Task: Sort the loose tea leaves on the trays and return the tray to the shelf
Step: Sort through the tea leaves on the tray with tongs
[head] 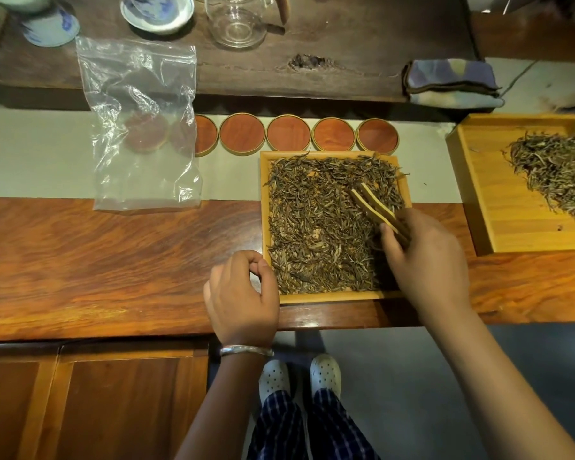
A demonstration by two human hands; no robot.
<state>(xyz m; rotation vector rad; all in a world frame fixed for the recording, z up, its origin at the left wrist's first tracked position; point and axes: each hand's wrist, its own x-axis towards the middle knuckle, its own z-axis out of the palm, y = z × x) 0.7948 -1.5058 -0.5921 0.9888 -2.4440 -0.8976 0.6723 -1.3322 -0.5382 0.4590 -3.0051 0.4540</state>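
Head view: my right hand point(425, 257) grips bamboo tweezers point(375, 207), tips slightly parted over tea leaves point(319, 227) in the tray point(332, 296) at the counter's near edge; my left hand point(243, 290), fingers curled empty, should steady the tray's left rim.

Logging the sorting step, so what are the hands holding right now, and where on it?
Right hand grips the tongs by their near end, tips apart over the leaves. Left hand holds nothing.

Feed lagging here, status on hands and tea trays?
Right hand holds tongs over full near tray. Left hand curled at its corner. Far tray part-filled. Nothing blocking.
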